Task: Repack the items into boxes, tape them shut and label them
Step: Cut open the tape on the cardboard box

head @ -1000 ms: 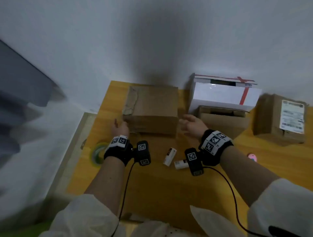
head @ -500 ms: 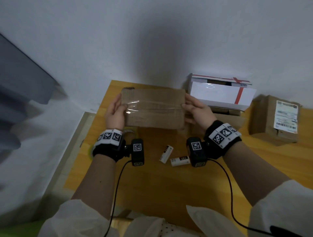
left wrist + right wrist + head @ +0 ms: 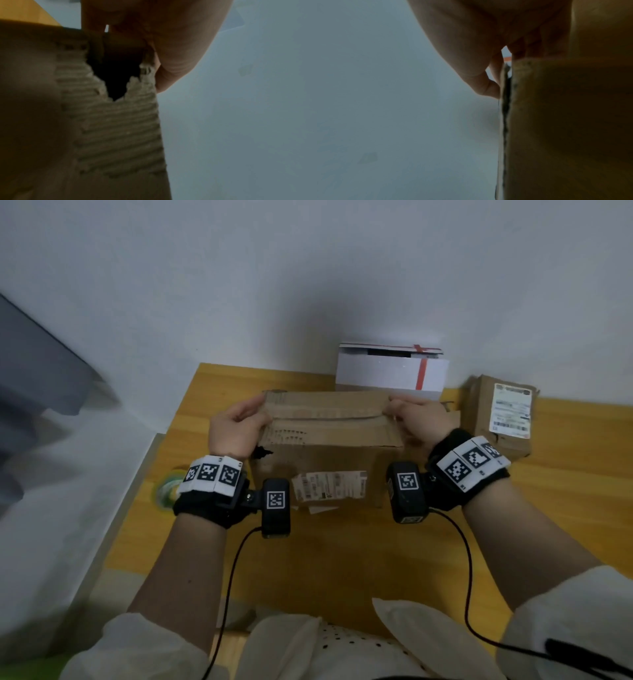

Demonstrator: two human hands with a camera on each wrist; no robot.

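Note:
A worn brown cardboard box [image 3: 329,436] stands on the yellow wooden table [image 3: 342,563], with a torn white shipping label [image 3: 330,486] on its near face. My left hand [image 3: 236,426] grips its upper left end, fingers curled over the top flap. My right hand [image 3: 419,419] grips the upper right end the same way. In the left wrist view the box's torn corrugated corner [image 3: 116,121] shows below my fingers [image 3: 171,44]. The right wrist view shows my fingers [image 3: 488,86] pinching the flap edge [image 3: 505,121]. The two small white tubes seen earlier are hidden.
A white box with red tape [image 3: 392,371] stands against the wall behind. A sealed brown parcel with a label [image 3: 503,414] lies at the right. A tape roll [image 3: 168,491] sits at the table's left edge under my left wrist.
Both hands took hold of the box at its ends, lifted and turned it, and brought it nearer to me. It now covers the two small white tubes.

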